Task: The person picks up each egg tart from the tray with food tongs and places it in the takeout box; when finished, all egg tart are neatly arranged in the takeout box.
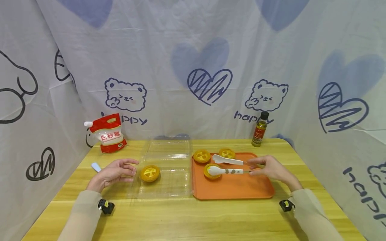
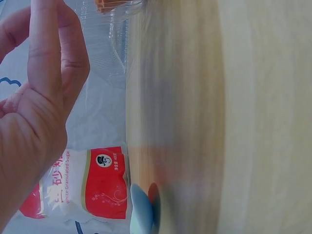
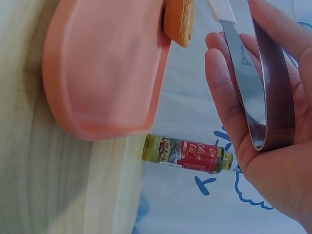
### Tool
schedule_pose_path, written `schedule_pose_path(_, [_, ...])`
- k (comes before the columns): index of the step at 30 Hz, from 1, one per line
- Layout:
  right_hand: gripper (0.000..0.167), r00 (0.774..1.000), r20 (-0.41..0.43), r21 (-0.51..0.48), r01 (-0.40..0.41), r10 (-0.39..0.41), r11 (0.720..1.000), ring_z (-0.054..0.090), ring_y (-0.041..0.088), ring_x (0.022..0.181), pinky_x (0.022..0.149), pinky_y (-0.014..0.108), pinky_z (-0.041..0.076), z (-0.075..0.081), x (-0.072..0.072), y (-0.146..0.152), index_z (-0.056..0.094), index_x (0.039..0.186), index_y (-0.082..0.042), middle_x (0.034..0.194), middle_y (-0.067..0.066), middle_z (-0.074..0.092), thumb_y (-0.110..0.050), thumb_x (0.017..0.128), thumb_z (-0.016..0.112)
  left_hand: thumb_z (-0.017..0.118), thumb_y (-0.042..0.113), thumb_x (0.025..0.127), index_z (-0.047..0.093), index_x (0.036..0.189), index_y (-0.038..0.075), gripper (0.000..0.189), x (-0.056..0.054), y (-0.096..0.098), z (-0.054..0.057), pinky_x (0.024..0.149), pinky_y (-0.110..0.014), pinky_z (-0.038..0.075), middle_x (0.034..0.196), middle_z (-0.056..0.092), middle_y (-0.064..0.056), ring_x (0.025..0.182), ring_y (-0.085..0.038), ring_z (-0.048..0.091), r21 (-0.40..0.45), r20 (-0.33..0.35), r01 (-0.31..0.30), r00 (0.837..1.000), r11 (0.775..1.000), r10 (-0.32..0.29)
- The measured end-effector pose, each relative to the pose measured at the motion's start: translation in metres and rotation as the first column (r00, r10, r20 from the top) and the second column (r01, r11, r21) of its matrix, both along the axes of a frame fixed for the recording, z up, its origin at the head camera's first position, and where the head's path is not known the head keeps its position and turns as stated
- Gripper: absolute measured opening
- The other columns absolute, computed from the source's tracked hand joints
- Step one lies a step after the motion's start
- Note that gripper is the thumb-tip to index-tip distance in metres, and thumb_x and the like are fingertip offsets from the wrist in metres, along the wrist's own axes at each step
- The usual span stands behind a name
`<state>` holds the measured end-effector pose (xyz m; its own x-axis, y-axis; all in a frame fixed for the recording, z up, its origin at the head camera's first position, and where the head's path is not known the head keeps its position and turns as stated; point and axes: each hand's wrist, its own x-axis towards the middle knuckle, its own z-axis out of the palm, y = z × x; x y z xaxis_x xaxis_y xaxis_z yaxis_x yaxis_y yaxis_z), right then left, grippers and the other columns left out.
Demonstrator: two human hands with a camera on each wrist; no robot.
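Observation:
In the head view my right hand (image 1: 272, 169) grips a pair of tongs (image 1: 234, 171) with white tips and a bent metal band. Its arms are spread over the orange tray (image 1: 235, 191). One tip overlaps the front egg tart (image 1: 212, 176); the other lies near the back egg tart (image 1: 227, 154). A third egg tart (image 1: 201, 156) sits at the tray's back left corner. My left hand (image 1: 116, 172), fingers loosely bent and holding nothing, is beside the left edge of the clear plastic container (image 1: 169, 192). Inside that container is a single egg tart (image 1: 149, 173).
A red and white bag of granulated sugar (image 1: 111, 134) stands at the back left. The olive oil bottle (image 1: 259, 132) is behind the tray on the right. A pale blue utensil end (image 1: 95, 167) shows left of my left hand. Printed cloth encloses the table (image 1: 169, 217).

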<state>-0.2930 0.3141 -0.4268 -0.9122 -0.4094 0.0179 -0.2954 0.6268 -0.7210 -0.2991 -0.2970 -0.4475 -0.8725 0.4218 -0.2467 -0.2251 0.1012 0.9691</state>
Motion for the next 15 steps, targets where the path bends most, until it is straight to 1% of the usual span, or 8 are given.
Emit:
schedule_pose_path(3, [0.053,0.999,0.038,-0.031,-0.020,0.021,0.999,0.068,0.030,0.107,0.088,0.033,0.058,0.0017,-0.0002,0.0015,0.062,0.129,0.001,0.128,0.020,0.064,-0.022,0.084,0.078,0.062,-0.001,0.092,0.034,0.142,-0.006,0.058,-0.0001,0.0001,-0.0004,0.084,-0.036,0.060,0.101,0.065,-0.005,0.092,-0.015,0.065,-0.001,-0.003,0.003,1.000,1.000,-0.003])
schedule_pose_path(7, [0.056,0.996,0.060,-0.038,-0.062,0.065,0.997,0.066,0.035,0.111,0.088,0.032,0.058,0.0029,-0.0020,0.0030,0.061,0.129,0.003,0.128,0.023,0.063,-0.025,0.083,0.078,0.062,-0.001,0.092,0.034,0.142,-0.007,0.058,-0.0002,0.0004,-0.0005,0.083,-0.036,0.060,0.101,0.065,-0.005,0.092,-0.015,0.065,0.000,-0.006,0.003,1.000,1.000,-0.003])
schedule_pose_path(10, [0.055,0.995,0.057,-0.009,-0.083,0.084,0.996,0.066,0.034,0.110,0.087,0.032,0.058,0.0024,-0.0049,0.0028,0.062,0.128,0.002,0.127,0.022,0.064,-0.027,0.083,0.078,0.063,-0.001,0.092,0.033,0.142,-0.007,0.059,-0.0002,0.0004,-0.0002,0.083,-0.036,0.060,0.101,0.065,-0.005,0.092,-0.016,0.065,0.000,-0.004,0.002,1.000,1.000,-0.002])
schedule_pose_path(15, [0.054,0.996,0.052,0.025,-0.078,0.077,0.997,0.067,0.033,0.109,0.086,0.031,0.059,0.0012,-0.0089,0.0005,0.063,0.127,0.001,0.124,0.022,0.065,-0.025,0.082,0.079,0.063,-0.001,0.091,0.033,0.143,-0.007,0.059,0.0001,0.0002,0.0007,0.084,-0.036,0.060,0.102,0.065,-0.006,0.093,-0.017,0.065,-0.007,-0.004,0.002,1.000,1.000,-0.003])
